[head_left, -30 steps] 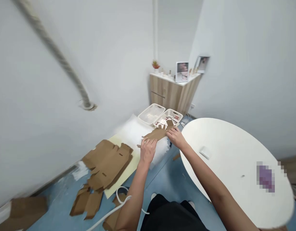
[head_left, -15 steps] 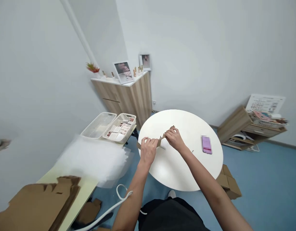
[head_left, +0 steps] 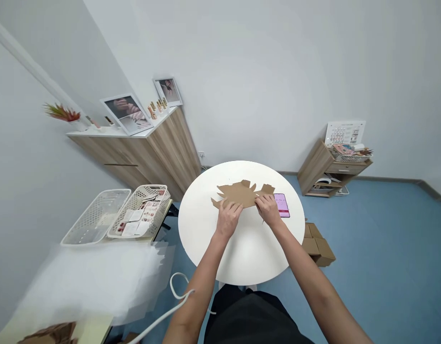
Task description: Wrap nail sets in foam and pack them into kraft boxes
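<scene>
A flat cardboard box blank [head_left: 239, 194] with cut flaps lies on or just over the white round table [head_left: 249, 258]. My left hand [head_left: 229, 218] grips its near left edge, fingers on top and curled. At its near right edge, my right hand [head_left: 268, 210] has its fingers closed over the cardboard. Just beyond that hand, a phone [head_left: 282, 205] with a lit pink-purple screen lies on the table. The undersides of both hands are hidden.
To the left, two white plastic baskets [head_left: 98, 217] stand beside a stack of white sheets [head_left: 94, 277]. A wooden cabinet [head_left: 170, 153] is behind them. Folded cardboard boxes [head_left: 318, 246] sit on the floor at right. A white cable [head_left: 166, 315] crosses near my left arm.
The cardboard blank was seen nearly edge-on and now shows its broad face, flat toward the table. Both hands have come to its near edge. My view has turned to the right.
</scene>
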{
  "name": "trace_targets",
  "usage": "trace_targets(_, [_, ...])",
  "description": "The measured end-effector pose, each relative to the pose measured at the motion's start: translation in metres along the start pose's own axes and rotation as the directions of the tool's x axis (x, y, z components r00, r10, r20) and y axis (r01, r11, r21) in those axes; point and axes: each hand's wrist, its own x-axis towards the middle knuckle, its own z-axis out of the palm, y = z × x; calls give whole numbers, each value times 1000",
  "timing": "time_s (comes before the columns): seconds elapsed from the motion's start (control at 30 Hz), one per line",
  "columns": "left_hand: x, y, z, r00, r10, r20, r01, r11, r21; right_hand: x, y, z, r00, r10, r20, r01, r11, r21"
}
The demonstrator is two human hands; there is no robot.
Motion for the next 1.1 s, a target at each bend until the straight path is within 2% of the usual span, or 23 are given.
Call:
trace_targets(0.13, [-43, -24, 64, 984, 59, 168, -26, 981, -192, -60, -16, 35, 975, 93, 200, -84, 995, -55])
trace_targets(0.2, [-72, -32, 91, 954, 104, 281, -25, 962, -271, -93, -29, 53, 940, 109, 324, -104, 994, -33])
trace_targets(0.27, [-101, -36, 111, 925, 138, 354, -19, 948, -318, -121, -43, 68, 881, 141, 451, -147, 989, -22])
trace_targets(0.33, [-128, -38, 124, 906, 165, 389, -23, 938, -345, -143, -58, 78, 820, 178, 543, -199, 980, -22])
trace_targets(0.4, [-151, -39, 131, 893, 182, 412, -25, 933, -358, -160, -70, 82, 778, 197, 596, -233, 972, -18])
trace_targets(0.57, [-191, -41, 136, 850, 237, 471, -37, 918, -394, -181, -90, 76, 710, 246, 659, -307, 951, -24])
trace_targets(0.7, [-197, -34, 134, 857, 207, 473, 11, 908, -418, -179, -90, 64, 653, 250, 715, -367, 930, 10])
trace_targets(0.8, [-188, -19, 133, 871, 173, 459, 41, 907, -420, -169, -83, 58, 575, 270, 773, -444, 896, 17])
trace_targets(0.9, [-176, 1, 136, 872, 174, 457, 59, 890, -452, -161, -75, 56, 524, 286, 802, -506, 862, 24])
trace_targets(1.03, [-171, 24, 144, 877, 34, 479, 211, 868, -449, -154, -63, 56, 481, 276, 832, -609, 788, 91])
trace_targets(1.1, [-171, 31, 148, 877, -13, 480, 255, 859, -443, -151, -51, 57, 503, 332, 798, -672, 731, 119])
